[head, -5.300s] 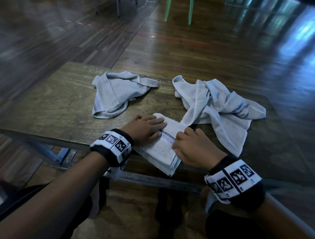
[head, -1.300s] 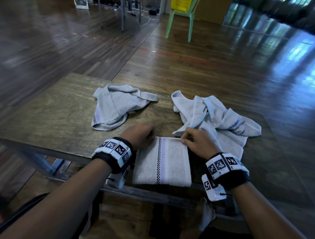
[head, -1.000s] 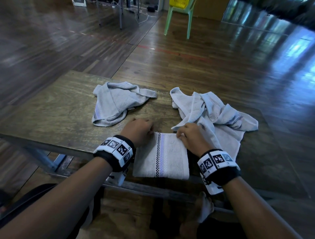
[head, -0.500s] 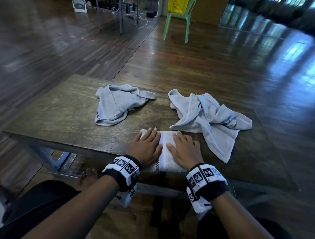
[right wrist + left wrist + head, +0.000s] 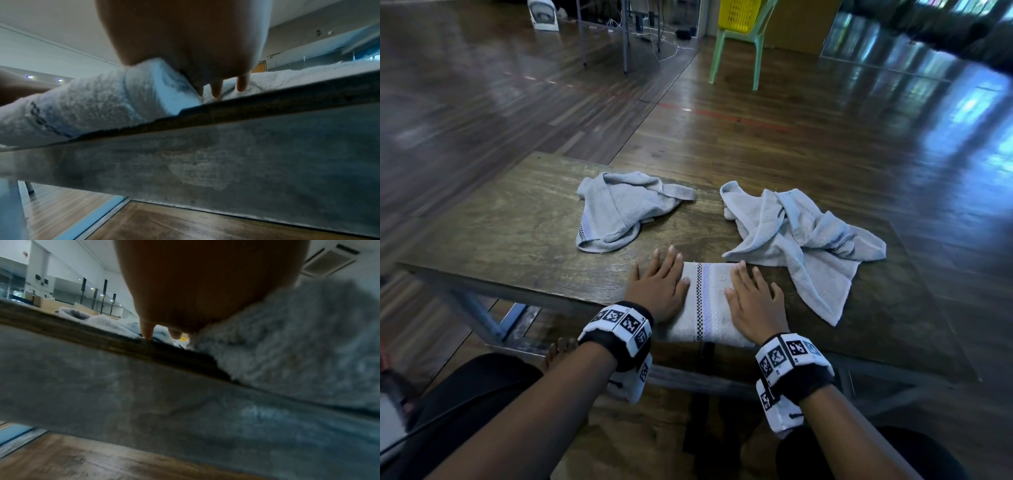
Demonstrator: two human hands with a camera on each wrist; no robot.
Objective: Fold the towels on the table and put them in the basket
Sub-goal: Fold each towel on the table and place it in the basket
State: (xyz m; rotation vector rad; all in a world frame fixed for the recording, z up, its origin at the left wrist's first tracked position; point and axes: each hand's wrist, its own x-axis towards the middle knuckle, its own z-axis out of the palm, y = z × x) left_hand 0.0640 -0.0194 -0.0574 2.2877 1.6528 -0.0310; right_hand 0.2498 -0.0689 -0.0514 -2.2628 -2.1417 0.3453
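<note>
- Folded towel [image 5: 707, 301]: grey terry, compact rectangle at the near edge of the wooden table [image 5: 510, 240], checkered band and pale purple stripe running down its middle.
- Left hand [image 5: 659, 291] flat on its left part, fingers straight and slightly spread, fingertips reaching onto bare wood past the towel's far edge.
- Right hand [image 5: 753, 301] flat on its right part, fingers straight, spread.
- Both sides of the folded towel hidden under the palms; layer count can't be read.
- Left crumpled towel [image 5: 619, 209] and right crumpled towel [image 5: 801, 236] lie further back, well apart from each other; the right one nearly meets the folded towel's far right corner, contact unclear.
- Yellow basket [image 5: 739, 15] on a green plastic chair [image 5: 736, 44] across the floor, cut off by the top edge.
- Head view alone shows layout; wrist views show only palm undersides, terry pile and the table's worn edge [image 5: 246, 107], blurred.
- Left wrist view: fingertips [image 5: 147, 332] touch wood.
</note>
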